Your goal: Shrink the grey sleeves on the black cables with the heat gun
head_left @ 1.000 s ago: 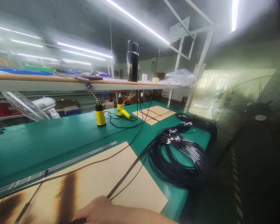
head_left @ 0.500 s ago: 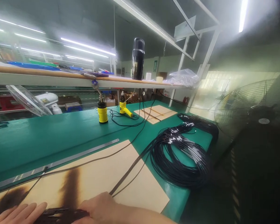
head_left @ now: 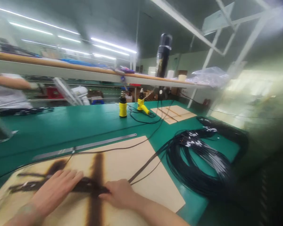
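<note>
Now a flattish left hand (head_left: 58,187) tops one dark bundle (head_left: 84,185) the right hand (head_left: 120,193) grips, two heat guns (head_left: 123,107) beyond.

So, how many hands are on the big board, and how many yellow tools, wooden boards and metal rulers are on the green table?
Hands: 2, left hand and right hand
Yellow tools: 2, left tool and right tool
Wooden boards: 2, near board and far board
Metal ruler: 1
Total: 7

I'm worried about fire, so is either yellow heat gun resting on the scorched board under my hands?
No, both yellow heat guns sit on the green tabletop, beyond the scorched board.
</note>
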A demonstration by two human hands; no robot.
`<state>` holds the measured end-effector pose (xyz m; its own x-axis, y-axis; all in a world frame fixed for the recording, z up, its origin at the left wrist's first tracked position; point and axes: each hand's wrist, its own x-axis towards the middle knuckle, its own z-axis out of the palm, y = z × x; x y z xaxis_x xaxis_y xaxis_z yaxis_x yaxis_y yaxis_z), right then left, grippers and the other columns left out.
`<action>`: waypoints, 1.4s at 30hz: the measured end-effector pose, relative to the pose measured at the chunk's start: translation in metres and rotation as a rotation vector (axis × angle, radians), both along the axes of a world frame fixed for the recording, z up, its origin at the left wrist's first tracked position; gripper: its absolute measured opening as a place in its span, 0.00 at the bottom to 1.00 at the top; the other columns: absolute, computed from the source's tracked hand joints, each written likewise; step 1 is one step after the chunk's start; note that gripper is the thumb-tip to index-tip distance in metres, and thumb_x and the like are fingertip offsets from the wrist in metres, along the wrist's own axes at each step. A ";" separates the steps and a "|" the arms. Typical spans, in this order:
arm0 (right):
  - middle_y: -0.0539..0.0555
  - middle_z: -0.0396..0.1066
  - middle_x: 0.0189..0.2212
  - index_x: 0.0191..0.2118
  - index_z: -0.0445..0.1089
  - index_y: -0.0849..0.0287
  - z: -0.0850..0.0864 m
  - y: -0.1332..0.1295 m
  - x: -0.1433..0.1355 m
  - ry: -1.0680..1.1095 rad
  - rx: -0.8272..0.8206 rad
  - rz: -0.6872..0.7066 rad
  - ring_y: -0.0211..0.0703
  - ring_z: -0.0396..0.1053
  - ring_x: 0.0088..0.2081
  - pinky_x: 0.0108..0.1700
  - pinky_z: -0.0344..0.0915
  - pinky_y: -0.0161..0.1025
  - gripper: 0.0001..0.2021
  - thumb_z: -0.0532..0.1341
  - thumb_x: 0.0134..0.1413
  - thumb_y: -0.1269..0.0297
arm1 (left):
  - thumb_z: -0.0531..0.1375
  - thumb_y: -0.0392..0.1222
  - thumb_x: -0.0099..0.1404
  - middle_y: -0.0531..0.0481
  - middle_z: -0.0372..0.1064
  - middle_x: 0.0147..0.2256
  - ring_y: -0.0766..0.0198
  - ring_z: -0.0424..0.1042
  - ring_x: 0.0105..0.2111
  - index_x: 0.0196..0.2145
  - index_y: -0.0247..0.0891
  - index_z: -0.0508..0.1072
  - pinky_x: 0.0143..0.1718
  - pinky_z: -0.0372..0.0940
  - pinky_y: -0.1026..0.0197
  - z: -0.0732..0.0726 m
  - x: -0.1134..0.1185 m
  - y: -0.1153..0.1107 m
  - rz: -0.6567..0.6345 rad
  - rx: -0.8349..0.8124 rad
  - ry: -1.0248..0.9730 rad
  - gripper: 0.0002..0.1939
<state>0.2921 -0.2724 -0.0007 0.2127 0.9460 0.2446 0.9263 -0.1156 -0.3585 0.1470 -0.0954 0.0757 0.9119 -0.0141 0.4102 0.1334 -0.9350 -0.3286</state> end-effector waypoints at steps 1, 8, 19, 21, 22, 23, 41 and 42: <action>0.46 0.73 0.30 0.35 0.65 0.53 -0.001 -0.002 -0.002 0.019 0.025 -0.010 0.42 0.71 0.31 0.25 0.57 0.33 0.13 0.53 0.56 0.49 | 0.45 0.21 0.58 0.49 0.69 0.31 0.58 0.66 0.32 0.39 0.41 0.69 0.36 0.56 0.55 0.003 -0.003 -0.001 0.028 0.100 0.073 0.21; 0.49 0.70 0.30 0.39 0.63 0.56 -0.017 -0.015 -0.013 0.127 0.093 0.117 0.42 0.68 0.31 0.28 0.53 0.34 0.07 0.51 0.60 0.61 | 0.49 0.29 0.62 0.44 0.68 0.32 0.57 0.67 0.33 0.38 0.37 0.67 0.34 0.55 0.56 0.006 -0.024 -0.033 0.232 0.038 0.333 0.10; 0.54 0.64 0.36 0.41 0.61 0.59 -0.017 -0.025 -0.020 0.035 0.205 0.140 0.49 0.59 0.39 0.40 0.53 0.43 0.12 0.61 0.52 0.63 | 0.61 0.66 0.43 0.35 0.57 0.56 0.43 0.54 0.56 0.59 0.36 0.51 0.54 0.49 0.42 -0.017 -0.092 -0.029 0.460 -0.476 0.351 0.52; 0.54 0.64 0.36 0.41 0.61 0.58 -0.016 -0.026 -0.021 0.031 0.198 0.160 0.48 0.58 0.39 0.40 0.53 0.43 0.10 0.61 0.53 0.64 | 0.58 0.68 0.44 0.34 0.48 0.60 0.41 0.45 0.60 0.61 0.37 0.48 0.56 0.43 0.37 -0.020 -0.114 -0.019 0.567 -0.506 0.327 0.54; 0.54 0.64 0.36 0.40 0.61 0.58 -0.016 -0.027 -0.022 0.031 0.194 0.170 0.48 0.58 0.38 0.40 0.53 0.43 0.09 0.60 0.53 0.65 | 0.57 0.68 0.45 0.34 0.45 0.61 0.41 0.42 0.61 0.61 0.37 0.46 0.56 0.41 0.35 -0.023 -0.127 -0.015 0.625 -0.522 0.310 0.53; 0.54 0.63 0.36 0.40 0.62 0.58 -0.016 -0.027 -0.022 0.033 0.193 0.177 0.48 0.58 0.38 0.40 0.53 0.44 0.08 0.60 0.54 0.65 | 0.57 0.68 0.46 0.35 0.43 0.62 0.40 0.40 0.61 0.61 0.37 0.46 0.55 0.40 0.33 -0.027 -0.139 -0.011 0.678 -0.538 0.288 0.52; 0.56 0.63 0.37 0.42 0.63 0.59 -0.029 -0.028 0.002 -0.022 0.222 0.318 0.47 0.61 0.39 0.38 0.59 0.43 0.10 0.56 0.57 0.60 | 0.53 0.62 0.57 0.32 0.32 0.62 0.42 0.36 0.61 0.62 0.37 0.30 0.55 0.49 0.37 -0.084 -0.213 -0.055 0.721 -0.673 0.019 0.48; 0.57 0.63 0.38 0.43 0.62 0.60 -0.028 -0.029 0.003 -0.036 0.236 0.298 0.48 0.61 0.40 0.39 0.59 0.44 0.12 0.56 0.57 0.59 | 0.53 0.61 0.57 0.32 0.32 0.62 0.42 0.36 0.61 0.62 0.38 0.29 0.55 0.49 0.37 -0.085 -0.214 -0.058 0.736 -0.669 0.015 0.48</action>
